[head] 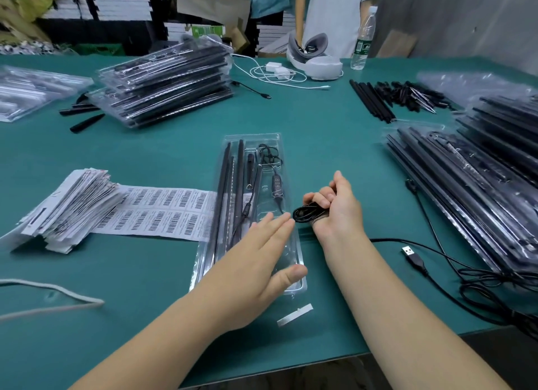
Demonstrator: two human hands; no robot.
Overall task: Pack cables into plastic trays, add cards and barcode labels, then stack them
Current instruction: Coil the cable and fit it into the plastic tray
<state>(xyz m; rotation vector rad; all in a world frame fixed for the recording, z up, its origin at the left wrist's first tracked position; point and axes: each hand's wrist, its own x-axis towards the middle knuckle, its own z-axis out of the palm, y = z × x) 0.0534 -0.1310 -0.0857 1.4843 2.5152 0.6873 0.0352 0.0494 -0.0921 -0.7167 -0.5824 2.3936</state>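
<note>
A clear plastic tray (256,203) holding black rods and a cable with an inline controller lies at the middle of the green table (163,145). The worker's right hand (337,206) is curled round a coiled black cable (308,213) just beside the tray's right edge. The left hand (259,261), fingers straight and holding nothing, lies flat over the tray's near end. A barcode label sheet (163,212) and a pile of cards (67,212) sit to the left; stacked filled trays (166,81) stand farther back.
</note>
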